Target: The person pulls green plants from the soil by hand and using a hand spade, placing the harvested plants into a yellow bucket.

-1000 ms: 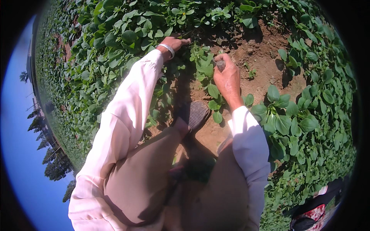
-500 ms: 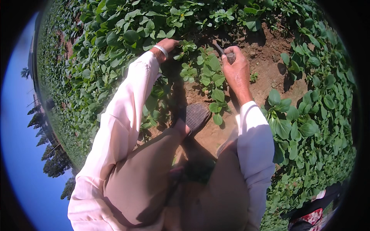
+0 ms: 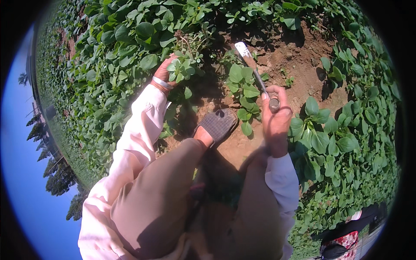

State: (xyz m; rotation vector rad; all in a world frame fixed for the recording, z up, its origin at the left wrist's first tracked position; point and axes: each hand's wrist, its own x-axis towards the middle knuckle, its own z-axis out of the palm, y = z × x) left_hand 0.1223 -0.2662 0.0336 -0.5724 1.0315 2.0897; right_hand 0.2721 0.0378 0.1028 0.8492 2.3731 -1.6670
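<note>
My left hand is closed round a leafy green weed, partly hidden by its leaves. Pale, reddish stems spread beyond the fingers, and the plant looks pulled loose. In my right hand is a narrow-bladed hand trowel, gripped by its rounded handle. Its flat metal blade shines in the sun and points away from me, above the soil. Between the two hands grows a clump of broad-leaved green plants.
My dark woven shoe stands on the brown soil just short of the clump. Dense leafy plants spread on the left, and larger broad-leaved ones on the right. Dark and red patterned cloth shows at the lower right.
My left hand has drawn back toward me and left, with the weed now lifted in it. My right hand has come back too, and the trowel's blade has risen clear of the plants.
</note>
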